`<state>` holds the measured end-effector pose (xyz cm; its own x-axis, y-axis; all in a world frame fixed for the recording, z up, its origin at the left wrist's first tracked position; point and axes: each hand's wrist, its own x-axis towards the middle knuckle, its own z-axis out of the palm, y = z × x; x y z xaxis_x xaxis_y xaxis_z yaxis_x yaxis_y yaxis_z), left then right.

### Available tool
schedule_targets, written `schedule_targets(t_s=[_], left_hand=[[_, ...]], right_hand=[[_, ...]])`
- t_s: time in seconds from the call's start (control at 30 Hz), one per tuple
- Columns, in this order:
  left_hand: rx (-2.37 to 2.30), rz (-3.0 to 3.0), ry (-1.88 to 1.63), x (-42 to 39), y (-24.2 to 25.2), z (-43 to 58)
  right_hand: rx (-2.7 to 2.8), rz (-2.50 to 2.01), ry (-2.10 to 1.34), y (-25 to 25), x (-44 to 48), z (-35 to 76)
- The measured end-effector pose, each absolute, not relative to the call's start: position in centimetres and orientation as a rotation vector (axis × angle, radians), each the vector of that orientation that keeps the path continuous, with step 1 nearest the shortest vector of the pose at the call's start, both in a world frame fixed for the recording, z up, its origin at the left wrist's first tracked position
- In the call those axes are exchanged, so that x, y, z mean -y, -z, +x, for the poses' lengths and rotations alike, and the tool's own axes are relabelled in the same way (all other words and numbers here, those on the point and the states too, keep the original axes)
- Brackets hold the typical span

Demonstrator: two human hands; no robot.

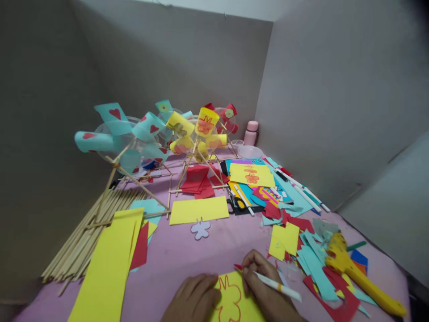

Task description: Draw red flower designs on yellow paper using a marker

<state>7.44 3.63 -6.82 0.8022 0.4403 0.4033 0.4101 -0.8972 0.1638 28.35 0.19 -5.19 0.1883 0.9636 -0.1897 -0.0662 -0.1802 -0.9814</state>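
Observation:
At the near edge lies a yellow paper point(231, 308) with a red flower outline drawn on it. My left hand point(194, 297) rests on its left side, fingers curled and pressing down on the sheet. My right hand point(264, 286) is closed in a writing grip on a white pen with a red tip point(275, 284); the tip sits at the paper's top right edge. A white flower cut-out point(200, 229) lies on the pink tabletop point(187, 255) just beyond the paper.
Long yellow strips point(110, 264) and a bundle of wooden sticks point(80, 241) lie at left. Paper wheels on stick frames point(134, 134) point(201, 134) stand at the back. Paper scraps, a yellow glue gun point(355, 273), scissors point(237, 203), pens and a pink bottle point(251, 132) fill the right. Grey partitions enclose the table.

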Motion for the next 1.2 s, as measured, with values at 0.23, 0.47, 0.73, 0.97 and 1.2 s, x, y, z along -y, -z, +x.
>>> schedule_targets(t_s=[0.23, 0.47, 0.73, 0.97, 1.2], left_hand=[[-0.657, 2.811, -0.701, -3.0, 7.3, 7.1], [-0.746, 2.88, -0.558, -2.3, 7.1, 6.6], [-0.824, 2.783, -0.471, -2.1, 6.4, 6.0], [-0.895, 2.571, -0.431, -2.3, 5.5, 6.0], [-0.937, 2.601, -0.456, -1.5, 5.8, 2.8]], right_hand=[[0.771, -1.418, -1.192, 4.3, 0.0, 28.6], [0.715, -1.321, -1.241, 5.2, 1.1, 28.0], [0.573, -1.451, -1.103, 5.8, 1.8, 29.6], [0.611, -1.425, -1.079, 4.4, 2.1, 27.6], [0.612, -1.43, -1.107, 5.0, 2.6, 27.3]])
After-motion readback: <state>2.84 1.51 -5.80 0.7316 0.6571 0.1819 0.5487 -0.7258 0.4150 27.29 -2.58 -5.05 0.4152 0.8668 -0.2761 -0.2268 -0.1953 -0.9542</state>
